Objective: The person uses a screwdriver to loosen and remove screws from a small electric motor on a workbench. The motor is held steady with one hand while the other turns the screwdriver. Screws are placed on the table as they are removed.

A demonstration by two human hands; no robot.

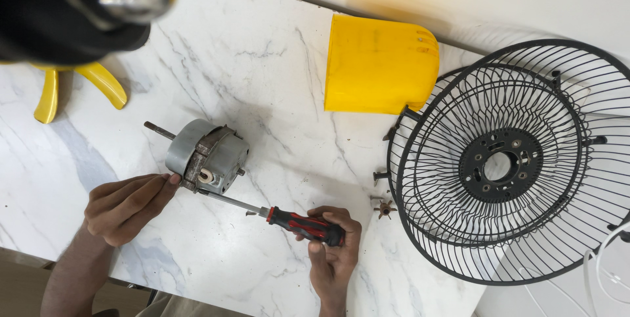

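Bench: white marble top with grey veins, carrying all items listed below.

Motor: grey metal fan motor with a shaft sticking out toward ten o'clock, lying on its side a little to nine o'clock of the bench's middle.

Left hand: at seven o'clock of the motor, fingers curled loosely, fingertips touching the motor's lower edge to steady it. It grips nothing fully.

Screwdriver: red and black handle, steel shaft running toward ten o'clock, tip meeting the motor's underside casing.

Right hand: at five o'clock of the motor, fingers wrapped closed around the screwdriver handle.

Cover: yellow plastic housing, open-ended, lying at one o'clock of the motor, well apart from it.

Fan guards: two black wire grilles, stacked one over the other, at three o'clock of the motor, with a black round hub plate in the centre.

Small metal fasteners: loose on the bench just beside the guards' nine o'clock rim, near the right hand.

Yellow blades: parts of a yellow fan blade at ten o'clock of the motor, partly hidden by a dark blurred object close to the camera.

White cord: loops at the four o'clock corner.
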